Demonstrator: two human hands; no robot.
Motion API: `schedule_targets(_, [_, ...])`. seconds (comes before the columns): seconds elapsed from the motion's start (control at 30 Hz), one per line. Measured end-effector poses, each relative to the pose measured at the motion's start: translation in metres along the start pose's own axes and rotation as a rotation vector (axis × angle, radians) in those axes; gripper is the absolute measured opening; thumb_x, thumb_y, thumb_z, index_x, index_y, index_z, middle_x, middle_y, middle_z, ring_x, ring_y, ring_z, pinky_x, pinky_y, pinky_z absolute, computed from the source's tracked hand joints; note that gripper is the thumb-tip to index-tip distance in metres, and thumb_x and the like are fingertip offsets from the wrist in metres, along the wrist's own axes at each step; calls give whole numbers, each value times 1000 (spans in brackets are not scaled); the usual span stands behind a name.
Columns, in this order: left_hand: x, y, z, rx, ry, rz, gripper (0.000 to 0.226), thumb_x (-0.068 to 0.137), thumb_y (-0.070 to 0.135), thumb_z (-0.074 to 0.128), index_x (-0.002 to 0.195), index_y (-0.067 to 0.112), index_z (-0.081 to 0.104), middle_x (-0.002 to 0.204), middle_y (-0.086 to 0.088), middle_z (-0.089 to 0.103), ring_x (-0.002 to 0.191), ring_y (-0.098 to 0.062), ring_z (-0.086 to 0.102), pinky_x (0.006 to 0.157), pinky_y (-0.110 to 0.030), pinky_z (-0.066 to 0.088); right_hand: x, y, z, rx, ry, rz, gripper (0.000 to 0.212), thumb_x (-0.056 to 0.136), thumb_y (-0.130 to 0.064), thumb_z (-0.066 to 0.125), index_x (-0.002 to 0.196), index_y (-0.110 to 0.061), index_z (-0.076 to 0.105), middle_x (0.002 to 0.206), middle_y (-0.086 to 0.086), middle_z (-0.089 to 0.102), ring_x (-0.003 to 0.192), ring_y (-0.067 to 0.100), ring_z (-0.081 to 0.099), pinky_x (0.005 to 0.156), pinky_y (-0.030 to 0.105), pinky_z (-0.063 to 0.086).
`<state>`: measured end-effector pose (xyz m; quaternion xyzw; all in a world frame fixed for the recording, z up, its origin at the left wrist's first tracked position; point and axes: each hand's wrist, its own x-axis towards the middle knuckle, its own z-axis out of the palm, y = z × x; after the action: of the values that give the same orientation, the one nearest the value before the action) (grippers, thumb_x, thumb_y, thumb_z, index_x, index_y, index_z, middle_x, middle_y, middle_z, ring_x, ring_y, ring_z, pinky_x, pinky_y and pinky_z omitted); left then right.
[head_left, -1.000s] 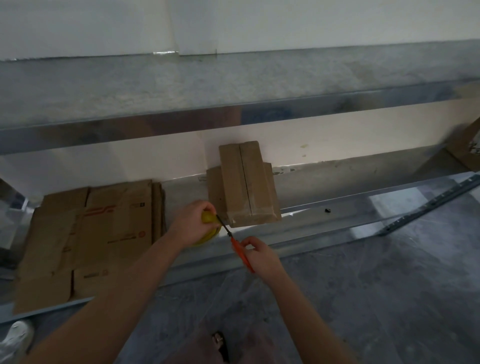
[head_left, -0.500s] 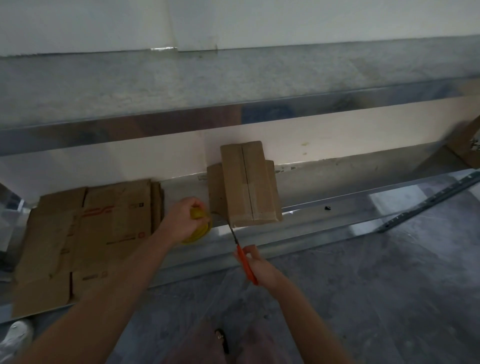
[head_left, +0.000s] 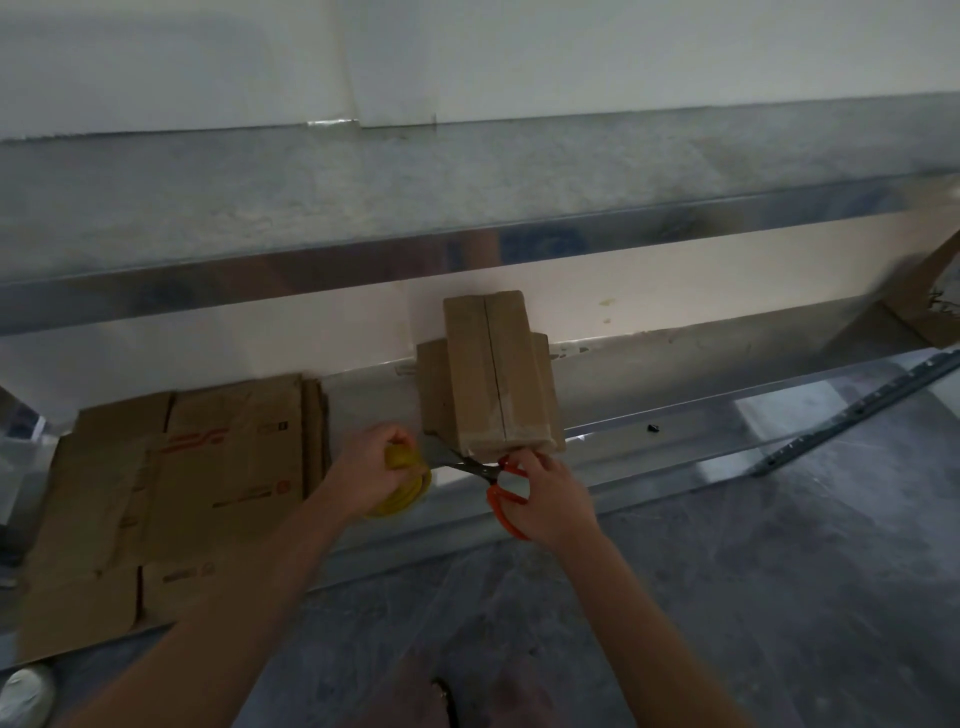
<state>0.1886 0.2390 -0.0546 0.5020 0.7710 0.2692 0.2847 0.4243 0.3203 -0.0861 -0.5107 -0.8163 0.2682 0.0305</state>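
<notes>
A brown cardboard box (head_left: 493, 374) with a taped centre seam stands on the low metal shelf (head_left: 675, 415), on top of a second box. My left hand (head_left: 371, 467) grips a yellow tape roll (head_left: 405, 491) just left of the box's near corner. My right hand (head_left: 550, 499) holds orange-handled scissors (head_left: 498, 483) by their loops. The scissor blades point left toward the tape roll, in front of the box's near face.
Flattened cardboard sheets (head_left: 171, 499) lie on the shelf's left part. An upper metal shelf (head_left: 467, 208) runs overhead along the white wall. A slotted metal rail (head_left: 857, 415) lies at the right, and grey floor (head_left: 779, 597) lies in front. A white shoe (head_left: 23, 696) shows bottom left.
My right hand has moved up to the box's near face and turned the scissors from upright to pointing left. My left hand with the tape roll stayed almost in place.
</notes>
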Motion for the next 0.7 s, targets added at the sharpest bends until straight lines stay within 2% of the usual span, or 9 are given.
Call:
schedule_targets(0.13, [-1,-3,-7,8,10,7,26,73,23,81,91,24,63,95,7,60,88,-9,54,65,-9,35,6,8,-3,-80,11,-13,47,82,-63,55,120,-37,48,127,-8,54,117,21,52,94,39,42])
schedule_targets(0.3, [1,-3,-10,21,18,2,25,75,20,80,94,18,64,98,1,62,92,-15,56,72,-23,38,15,12,-10,-194,-10,-25,48,81,-66,51,122,-41,49,132,-7,52,124,20,48,97,39,38])
schedule_targets(0.47, [1,0,-13,11,24,6,25,75,22,80,94,19,64,98,2,62,91,-13,56,73,-24,39,21,21,-19,-294,-8,-35,48,80,-66,53,121,-41,54,133,-7,50,126,17,44,96,35,35])
schedule_targets(0.6, [0,4,-15,-12,24,10,24,75,22,79,93,20,64,96,4,62,91,-13,57,71,-23,38,21,20,-33,-334,-72,-72,46,80,-65,56,119,-42,56,133,-10,51,126,16,44,99,37,35])
schedule_targets(0.7, [0,17,-15,-10,21,39,24,75,22,79,93,20,63,97,2,62,92,-16,58,77,-28,44,14,26,-49,-356,-59,-101,45,81,-64,56,120,-42,56,132,-12,52,124,15,46,100,36,36])
